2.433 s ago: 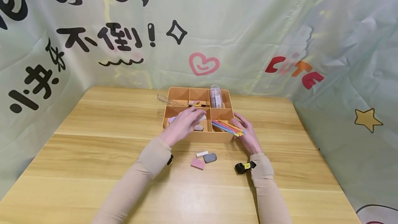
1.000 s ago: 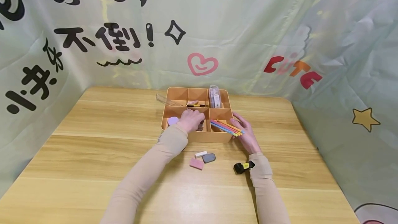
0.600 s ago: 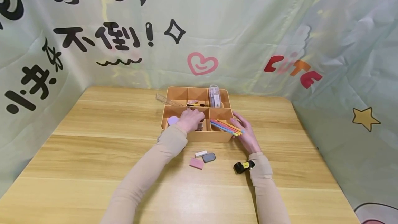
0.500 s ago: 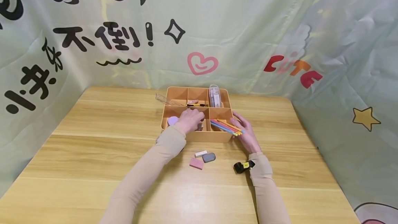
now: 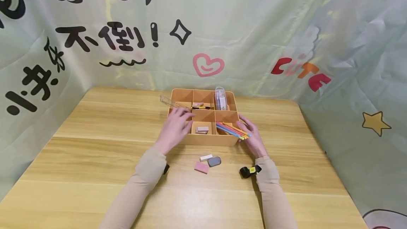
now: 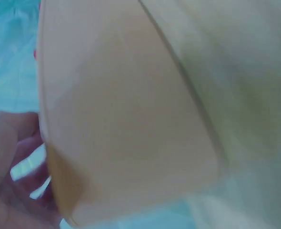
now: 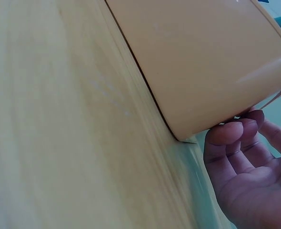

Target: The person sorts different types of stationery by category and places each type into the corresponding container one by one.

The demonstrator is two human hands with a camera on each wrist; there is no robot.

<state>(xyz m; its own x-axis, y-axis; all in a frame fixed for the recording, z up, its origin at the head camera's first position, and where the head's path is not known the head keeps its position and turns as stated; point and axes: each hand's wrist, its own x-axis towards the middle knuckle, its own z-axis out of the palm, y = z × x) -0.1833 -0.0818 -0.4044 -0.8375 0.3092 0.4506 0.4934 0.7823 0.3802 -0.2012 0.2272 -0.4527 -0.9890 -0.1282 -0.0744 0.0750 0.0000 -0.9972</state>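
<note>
A tan compartment organizer box [image 5: 210, 140] stands at the back of the table. My left hand [image 5: 173, 126] is over its front-left compartment, fingers loosely bent, with no object visible in them; it hides most of that compartment. In the left wrist view its thumb and fingers are beside the box's rim. My right hand [image 5: 252, 135] holds the box's right side, its fingertips [image 7: 226, 133] against the outer wall. Small pale erasers [image 5: 202, 130] lie in the front-middle compartment. Colored pencils [image 5: 233, 130] lean out of the front-right one, beside my right hand.
On the table before the box lie a white eraser [image 5: 206, 157], a grey eraser [image 5: 214, 161] and a pink eraser [image 5: 201, 167]. A clear ruler [image 5: 168, 101] juts out at the box's back left. A clear-cased item [image 5: 220, 99] stands at back right. A printed cloth hangs behind.
My left hand has lifted from the front-middle compartment and moved left over the front-left one, uncovering the pale erasers and covering the purple round thing. The right hand stays at the box's side.
</note>
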